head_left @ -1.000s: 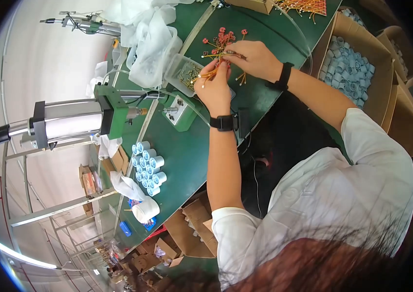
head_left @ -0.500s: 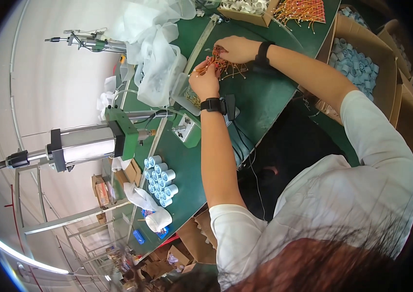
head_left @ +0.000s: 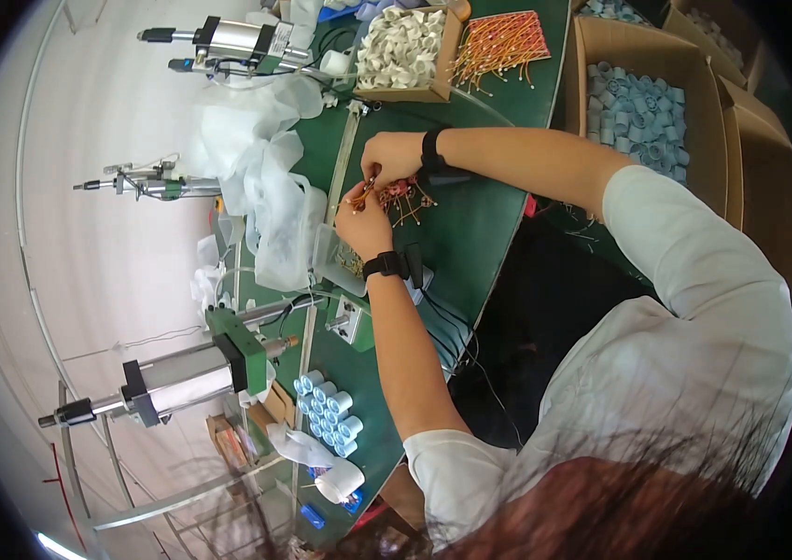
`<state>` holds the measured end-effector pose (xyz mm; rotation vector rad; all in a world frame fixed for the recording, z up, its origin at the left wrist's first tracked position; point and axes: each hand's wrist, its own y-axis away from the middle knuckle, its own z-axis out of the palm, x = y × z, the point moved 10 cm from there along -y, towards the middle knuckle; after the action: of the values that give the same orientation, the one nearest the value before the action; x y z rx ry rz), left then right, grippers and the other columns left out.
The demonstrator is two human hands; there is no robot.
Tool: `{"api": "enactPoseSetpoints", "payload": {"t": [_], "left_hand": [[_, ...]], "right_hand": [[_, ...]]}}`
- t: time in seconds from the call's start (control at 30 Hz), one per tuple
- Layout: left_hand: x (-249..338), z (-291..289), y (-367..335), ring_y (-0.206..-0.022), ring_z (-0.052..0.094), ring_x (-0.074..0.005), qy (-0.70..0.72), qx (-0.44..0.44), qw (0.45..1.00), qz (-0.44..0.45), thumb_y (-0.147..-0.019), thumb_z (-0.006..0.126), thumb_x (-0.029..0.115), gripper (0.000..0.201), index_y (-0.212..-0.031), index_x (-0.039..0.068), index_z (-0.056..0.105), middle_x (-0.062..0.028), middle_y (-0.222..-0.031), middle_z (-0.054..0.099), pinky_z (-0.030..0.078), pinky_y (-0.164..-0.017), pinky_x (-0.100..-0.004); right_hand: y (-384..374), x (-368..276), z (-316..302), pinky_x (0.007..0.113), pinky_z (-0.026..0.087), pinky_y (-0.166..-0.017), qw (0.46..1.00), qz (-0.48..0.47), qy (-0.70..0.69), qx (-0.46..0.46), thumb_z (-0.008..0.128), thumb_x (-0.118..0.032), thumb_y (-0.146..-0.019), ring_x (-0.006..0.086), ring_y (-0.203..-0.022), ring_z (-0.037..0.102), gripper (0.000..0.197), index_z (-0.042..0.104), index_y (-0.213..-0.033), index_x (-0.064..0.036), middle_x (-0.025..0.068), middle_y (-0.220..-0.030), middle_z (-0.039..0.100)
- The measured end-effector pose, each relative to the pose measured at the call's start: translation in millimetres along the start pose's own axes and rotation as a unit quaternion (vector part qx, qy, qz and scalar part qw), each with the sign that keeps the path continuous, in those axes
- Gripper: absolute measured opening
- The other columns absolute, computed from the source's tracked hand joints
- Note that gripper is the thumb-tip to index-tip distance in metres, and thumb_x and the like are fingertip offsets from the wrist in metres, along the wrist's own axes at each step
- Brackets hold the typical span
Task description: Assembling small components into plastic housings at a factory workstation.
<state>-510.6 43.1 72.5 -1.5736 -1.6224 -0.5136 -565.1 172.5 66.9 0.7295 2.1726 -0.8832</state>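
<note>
Both my hands meet over the green bench, fingertips close together. My left hand (head_left: 365, 231) is closed with thin orange wires (head_left: 358, 201) sticking out of its fingers. My right hand (head_left: 394, 155) pinches at the same wires from the far side; exactly what lies between its fingertips is partly hidden. Beneath and beside the hands lies a small pile of orange and red wires with pale ends (head_left: 407, 198). Near my left wrist stands a clear plastic tray (head_left: 347, 261) of small brass-coloured parts.
A carton of white plastic pieces (head_left: 402, 51) stands at the back beside a fanned bundle of orange wires (head_left: 503, 47). Boxes of light-blue plastic sleeves (head_left: 638, 121) are at right. A green press (head_left: 237, 350) and grouped blue sleeves (head_left: 329, 411) are at left.
The whole view has shifted, so bench items appear lower. My right hand has come off the wire pile to meet my left fingertips, where wires are held.
</note>
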Motion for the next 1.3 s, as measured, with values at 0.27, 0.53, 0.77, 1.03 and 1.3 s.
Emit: {"api": "enactPoseSetpoints", "payload": {"t": [0.27,0.53,0.77,1.03,1.3], "left_hand": [[31.5,6.5,4.5,-0.083,0.075,-0.0275,-0.163,0.066,0.984,0.040,-0.084,0.077,0.010,0.022,-0.102,-0.003,0.077,-0.0177,-0.092,0.077,0.058,-0.078,-0.0384],[20.3,11.0,-6.1,-0.085,0.075,-0.0285,-0.165,0.050,0.985,0.015,-0.080,0.082,0.016,0.032,-0.106,-0.002,0.077,-0.0183,-0.095,0.077,0.058,-0.081,-0.0385],[-0.3,-6.2,-3.2,-0.108,0.071,-0.0279,-0.185,-0.041,0.982,0.020,-0.082,0.083,0.023,0.066,-0.137,-0.005,0.060,-0.0224,-0.118,0.072,0.054,-0.092,-0.0372],[73.5,-78.1,104.9,-0.128,0.059,-0.0301,-0.020,0.010,0.991,0.130,-0.089,0.078,0.008,0.060,-0.143,-0.005,0.053,-0.0210,-0.139,0.060,0.048,-0.108,-0.0394],[23.0,-158.7,252.3,-0.101,0.068,-0.0268,-0.183,0.053,0.977,0.098,-0.091,0.070,-0.002,0.032,-0.123,0.000,0.067,-0.0170,-0.123,0.066,0.057,-0.084,-0.0355]], "right_hand": [[13.2,9.6,-1.2,0.043,0.057,-0.075,0.992,0.091,0.055,0.069,0.076,-0.016,-0.076,0.0348,-0.083,0.072,0.020,0.079,-0.091,-0.0034,0.0168,-0.089,0.075],[18.7,24.7,-5.1,0.044,0.057,-0.081,0.979,0.168,0.082,0.081,0.071,-0.013,-0.078,0.0366,-0.092,0.072,0.019,0.078,-0.093,-0.0043,0.0189,-0.093,0.074],[57.0,-75.7,-93.0,0.043,0.055,-0.090,0.981,-0.032,0.157,0.112,0.068,-0.022,-0.090,0.0337,-0.101,0.069,0.026,0.073,-0.105,-0.0020,0.0182,-0.103,0.072],[209.4,79.4,-277.7,0.044,0.052,-0.088,0.902,0.186,0.354,0.162,0.084,-0.033,-0.075,0.0373,-0.103,0.064,0.054,0.064,-0.115,-0.0034,0.0199,-0.110,0.066],[195.1,124.3,-253.4,0.043,0.046,-0.110,0.846,0.337,0.412,0.001,0.094,-0.040,-0.058,0.0400,-0.130,0.054,0.117,0.039,-0.155,-0.0023,0.0254,-0.147,0.048]]}}
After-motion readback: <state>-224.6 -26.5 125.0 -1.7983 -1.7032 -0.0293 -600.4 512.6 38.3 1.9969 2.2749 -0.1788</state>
